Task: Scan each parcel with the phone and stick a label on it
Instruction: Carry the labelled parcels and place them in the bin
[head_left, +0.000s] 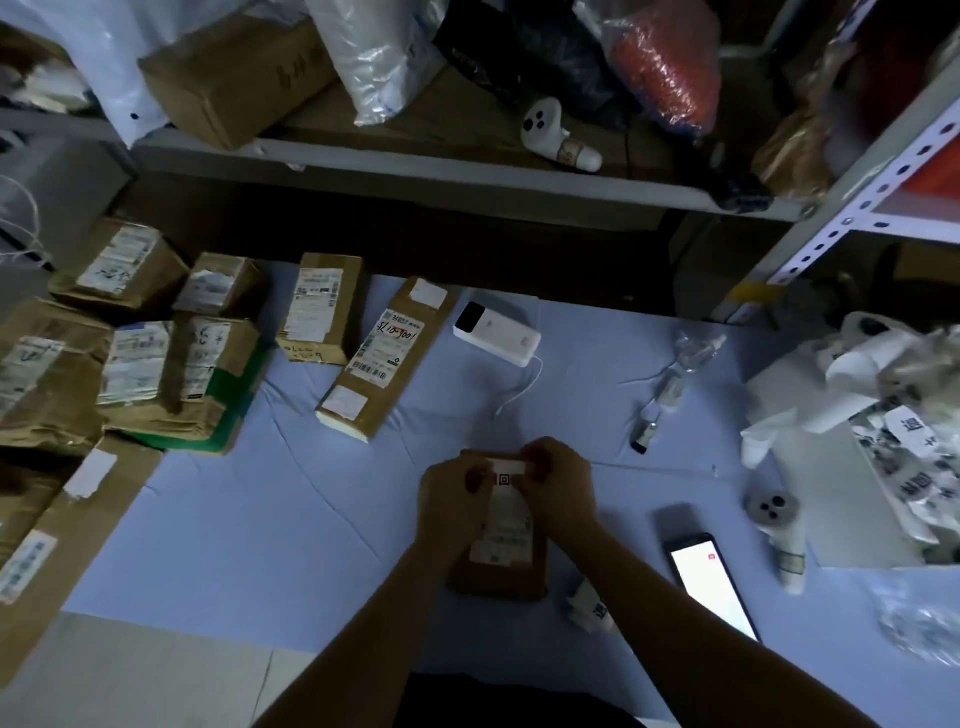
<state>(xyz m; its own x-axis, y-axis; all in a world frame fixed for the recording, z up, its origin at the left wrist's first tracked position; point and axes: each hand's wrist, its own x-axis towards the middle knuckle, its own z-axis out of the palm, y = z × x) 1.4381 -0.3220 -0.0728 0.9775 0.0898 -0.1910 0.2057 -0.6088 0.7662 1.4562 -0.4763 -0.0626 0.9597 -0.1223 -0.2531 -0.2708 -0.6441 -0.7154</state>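
Note:
A small brown parcel (503, 564) lies on the pale blue sheet (291, 519) right in front of me, a printed shipping label on its top. Over its far end, my left hand (453, 501) and my right hand (557, 486) each pinch one end of a small white label (508, 464). The phone (712, 584) lies face up to the right of the parcel, its screen lit white. Other brown parcels lie at the left, among them a long one (385, 358) with red handwriting.
A white power bank (496, 332) with a cable sits beyond the parcel. Piled cartons (130, 358) fill the left side. A heap of white paper scraps (883, 415) lies at the right, a white controller (779, 530) beside the phone. A metal shelf (467, 166) with bags stands behind.

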